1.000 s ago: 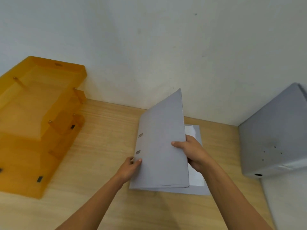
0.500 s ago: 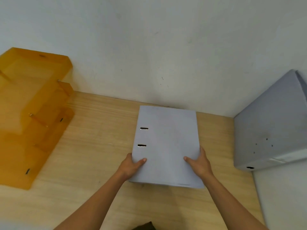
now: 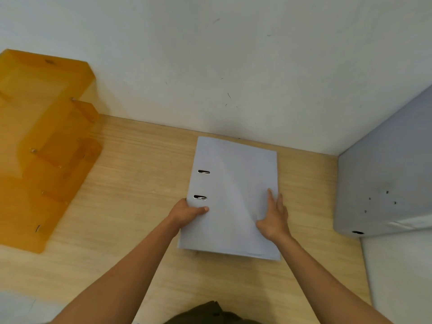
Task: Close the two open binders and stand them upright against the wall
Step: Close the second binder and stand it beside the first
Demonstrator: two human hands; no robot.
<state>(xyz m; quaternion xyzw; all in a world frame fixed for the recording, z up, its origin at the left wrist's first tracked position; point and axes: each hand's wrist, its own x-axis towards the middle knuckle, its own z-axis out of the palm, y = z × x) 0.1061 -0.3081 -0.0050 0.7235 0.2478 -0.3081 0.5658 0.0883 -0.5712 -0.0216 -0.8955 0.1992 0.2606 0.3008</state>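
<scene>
So the grey binder (image 3: 233,195) is lying flat and closed on the wooden desk (image 3: 140,183), its far edge near the white wall (image 3: 210,66) but not quite touching as far as I can make out. Two slotted holes show near its left side, one above the other. The left hand (image 3: 187,212) has hold of the spine edge just below the lower slot, thumb curled over onto the cover and the rest of the fingers tucked under or behind the edge, so they're hidden. The right hand (image 3: 273,216) is laid on the cover near the right edge, fingers stretched out fairly straight and close together, pointing toward the wall, palm pressing down more than gripping anything.

Off to the right a second grey binder (image 3: 385,183) is already closed and up on its edge in the corner, leaning a bit, with a small round hole at its near lower end. On the left of the desk sits an orange translucent tray stack (image 3: 42,146), well apart from both binders
</scene>
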